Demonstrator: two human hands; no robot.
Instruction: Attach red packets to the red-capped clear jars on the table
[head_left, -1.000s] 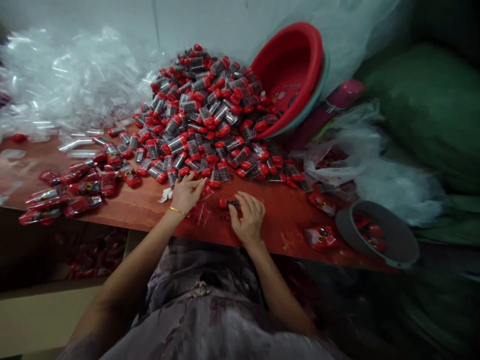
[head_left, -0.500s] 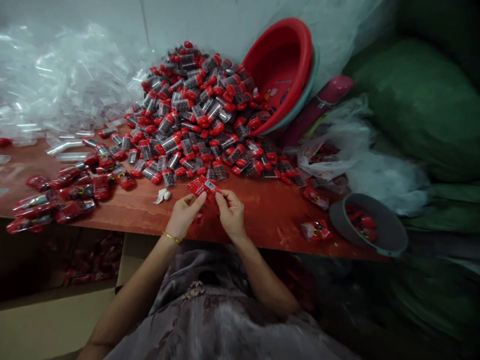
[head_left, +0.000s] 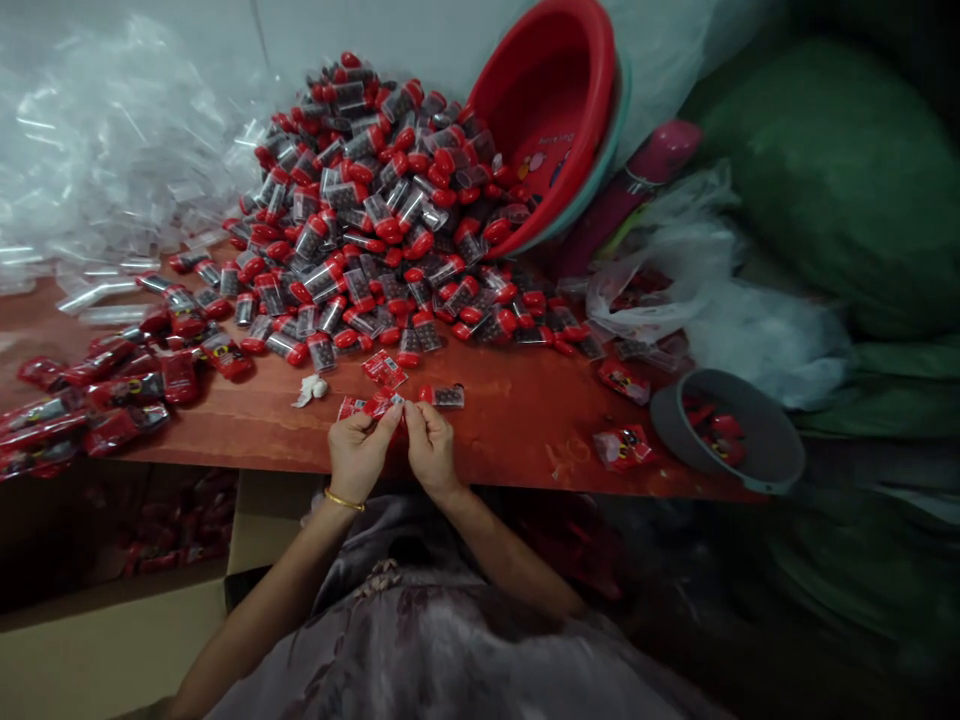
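Observation:
My left hand (head_left: 358, 455), with a gold bracelet at the wrist, pinches a small red printed packet (head_left: 382, 402) between thumb and fingers. My right hand (head_left: 433, 450) is closed at the packet's right end, fingertips almost touching the left thumb. Fingers cover much of the packet. Just beyond, another red printed packet (head_left: 385, 369) lies flat on the table. Near my right fingertips rests a clear tube with a red cap (head_left: 444, 396) and dark contents. Behind these rises a large heap of similar red-capped tubes (head_left: 360, 230).
Filled red packets (head_left: 112, 390) lie at the left, near clear plastic sleeves (head_left: 120, 180). A crumpled white scrap (head_left: 310, 389) sits near my left hand. A red basin (head_left: 604, 60) leans behind the heap. At right stands a grey bowl (head_left: 772, 440); below left, an open carton (head_left: 112, 630).
Both hands have come down nearer the table's front edge and closer together. A red packet and a red-capped tube now show just beyond them. The view has shifted slightly.

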